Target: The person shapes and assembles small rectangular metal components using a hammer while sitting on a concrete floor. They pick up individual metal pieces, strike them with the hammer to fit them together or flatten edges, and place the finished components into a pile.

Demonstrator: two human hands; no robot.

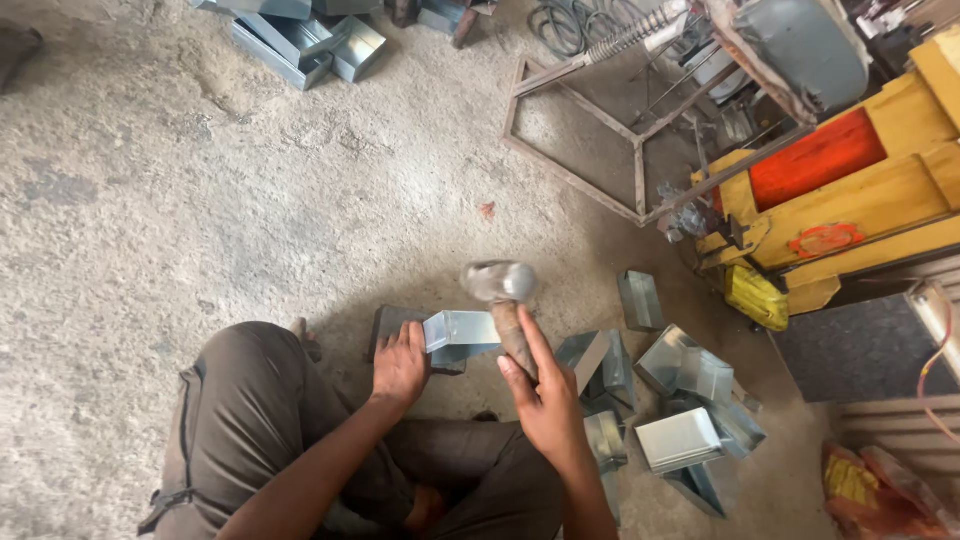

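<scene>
My right hand (540, 395) grips the wooden handle of a hammer (500, 285); its steel head is blurred and raised just above a small folded sheet-metal box (462, 330). My left hand (400, 365) presses on the left end of that box and holds it down on a dark flat block (392, 322) on the concrete floor. I sit on the floor with my legs folded, in brown trousers.
A heap of several similar shiny metal boxes (680, 400) lies to my right. A rusty steel frame (600, 130) and a yellow and orange machine (850, 190) stand at the back right. More metal trays (310, 40) lie at the top left. A yellow bag (756, 296) lies near the machine.
</scene>
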